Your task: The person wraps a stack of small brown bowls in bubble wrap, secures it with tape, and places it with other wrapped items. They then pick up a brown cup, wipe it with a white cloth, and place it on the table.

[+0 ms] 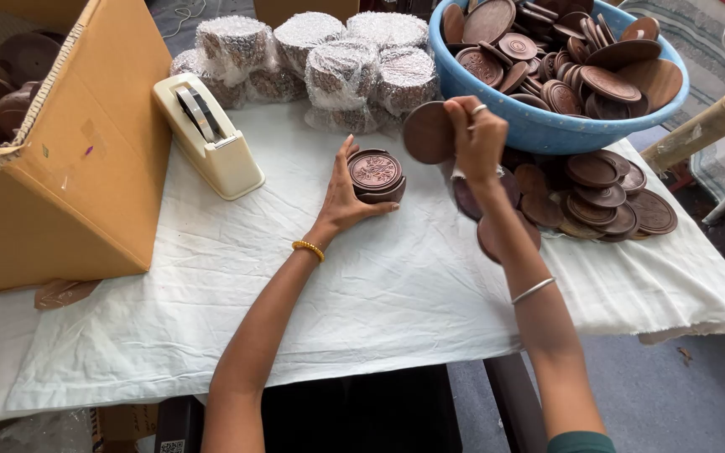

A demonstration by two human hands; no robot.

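I am reading this as the stacking step: discs are being gathered into a small pile on the white cloth [396,294]. Landmark for all positions: the blue tub [539,126] of wooden discs.

The left hand [341,197] is resting left of the tub, fingers curled around the near side of a short stack of carved discs [375,174], steadying it on the cloth; the grip looks loose, not clamped.

The right hand [476,138] is hovering just in front of the tub's near wall, pinching a plain round disc [428,132] by its edge, held nearly upright, face toward the stack.

A loose heap of discs [597,197] is lying below and in front of the tub. Bubble-wrapped bundles [341,63] are sitting left of the tub; a cream tape dispenser [207,134] and an open cardboard box [69,151] are farther left.

My judgement: the next move calls for tipping the held disc flat and centring it over the stack while the left hand is keeping the pile square.
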